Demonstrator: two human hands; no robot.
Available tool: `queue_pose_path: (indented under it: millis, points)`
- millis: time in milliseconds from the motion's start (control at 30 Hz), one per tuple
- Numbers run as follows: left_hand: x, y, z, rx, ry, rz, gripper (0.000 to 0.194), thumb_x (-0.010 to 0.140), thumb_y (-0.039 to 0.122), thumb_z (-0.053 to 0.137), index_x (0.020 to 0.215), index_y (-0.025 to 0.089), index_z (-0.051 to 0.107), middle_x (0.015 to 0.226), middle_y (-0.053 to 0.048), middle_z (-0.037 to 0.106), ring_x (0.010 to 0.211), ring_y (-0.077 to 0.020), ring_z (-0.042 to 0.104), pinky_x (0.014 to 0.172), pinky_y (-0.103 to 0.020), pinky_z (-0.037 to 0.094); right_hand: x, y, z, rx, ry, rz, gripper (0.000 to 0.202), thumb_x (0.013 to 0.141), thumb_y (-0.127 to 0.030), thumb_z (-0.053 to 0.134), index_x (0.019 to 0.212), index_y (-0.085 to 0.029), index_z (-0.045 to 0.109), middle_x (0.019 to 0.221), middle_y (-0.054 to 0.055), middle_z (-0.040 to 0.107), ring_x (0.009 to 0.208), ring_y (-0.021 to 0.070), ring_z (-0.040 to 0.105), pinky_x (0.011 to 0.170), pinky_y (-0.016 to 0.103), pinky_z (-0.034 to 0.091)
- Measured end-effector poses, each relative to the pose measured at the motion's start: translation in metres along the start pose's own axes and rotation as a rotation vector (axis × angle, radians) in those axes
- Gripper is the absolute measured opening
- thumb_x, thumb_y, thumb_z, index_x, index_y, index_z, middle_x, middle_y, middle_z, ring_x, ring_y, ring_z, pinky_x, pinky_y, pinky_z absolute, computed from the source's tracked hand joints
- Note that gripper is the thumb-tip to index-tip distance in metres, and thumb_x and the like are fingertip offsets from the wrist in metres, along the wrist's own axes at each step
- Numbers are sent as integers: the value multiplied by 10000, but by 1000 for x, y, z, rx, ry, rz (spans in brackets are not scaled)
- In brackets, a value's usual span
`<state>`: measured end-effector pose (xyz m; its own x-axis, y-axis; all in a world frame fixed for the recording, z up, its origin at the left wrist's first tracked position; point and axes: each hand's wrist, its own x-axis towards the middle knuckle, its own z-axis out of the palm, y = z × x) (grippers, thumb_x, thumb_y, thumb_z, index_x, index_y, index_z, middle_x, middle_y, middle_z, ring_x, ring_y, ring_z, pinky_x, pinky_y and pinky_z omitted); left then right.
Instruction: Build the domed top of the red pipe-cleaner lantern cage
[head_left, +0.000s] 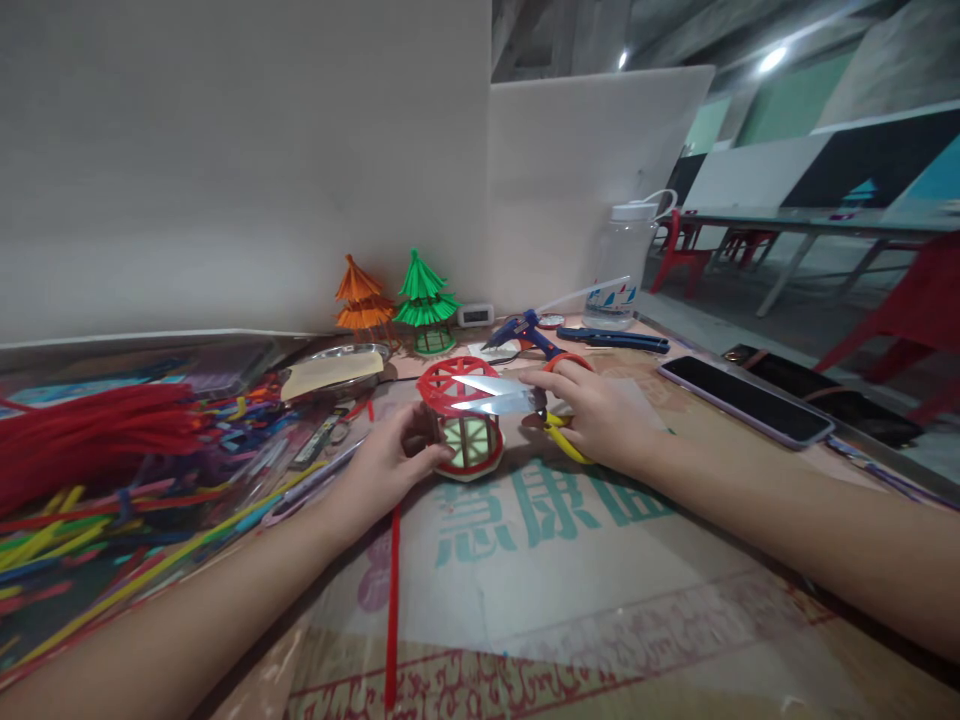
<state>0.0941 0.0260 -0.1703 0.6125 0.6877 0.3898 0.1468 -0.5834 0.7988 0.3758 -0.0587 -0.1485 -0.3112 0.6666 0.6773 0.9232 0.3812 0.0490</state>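
My left hand [405,448] is closed on the left side of a small round frame model [471,468], which has a pale disc base and a red spoked wheel on top. In my right hand [596,415] is a pair of scissors [495,398] with yellow and orange handles. The blades are parted and point left, across the red wheel; whether they touch it I cannot tell. Below my left hand, a red pipe cleaner [393,610] lies on the table, its upper end near the hand.
Loose colourful pipe cleaners [90,430] fill the left side. Behind stand an orange tree model [362,295], a green one [425,295], a blue glue gun [525,332], a metal dish [375,352] and a water bottle [619,265]. A phone [742,400] lies at right.
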Motion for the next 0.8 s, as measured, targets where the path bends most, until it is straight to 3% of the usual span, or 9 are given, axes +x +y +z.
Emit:
queue_pose_path:
  millis: [333,500,633,800]
  points:
    - [0,0,0,26,-6,-4,214,855,265,682,1040,188,610,1015,-37,685,897,-182,674,826,-320,567,-3,2,0,5,-44,64,435,906,-527,666,1251,-264,689,1030,71,715,850,215,647,589,283,410]
    - [1,2,0,39,0,-24,235,844,270,692,1051,191,614,1016,-39,692,890,-191,677,817,-326,567,-5,4,6,203,-49,98,387,906,-458,672,1223,-235,685,880,39,684,711,175,602,606,284,446]
    - [3,2,0,50,36,-55,248,822,293,705,1027,189,609,958,-30,692,859,-192,669,805,-333,559,-2,9,15,348,3,249,463,867,-429,717,1279,-227,653,943,45,673,754,185,591,656,301,470]
    - [2,-3,-2,125,92,-65,311,823,395,720,1011,179,597,984,-54,669,906,-221,655,829,-373,546,4,19,22,400,49,421,456,827,-442,731,1219,-217,671,857,23,625,684,176,529,610,304,435]
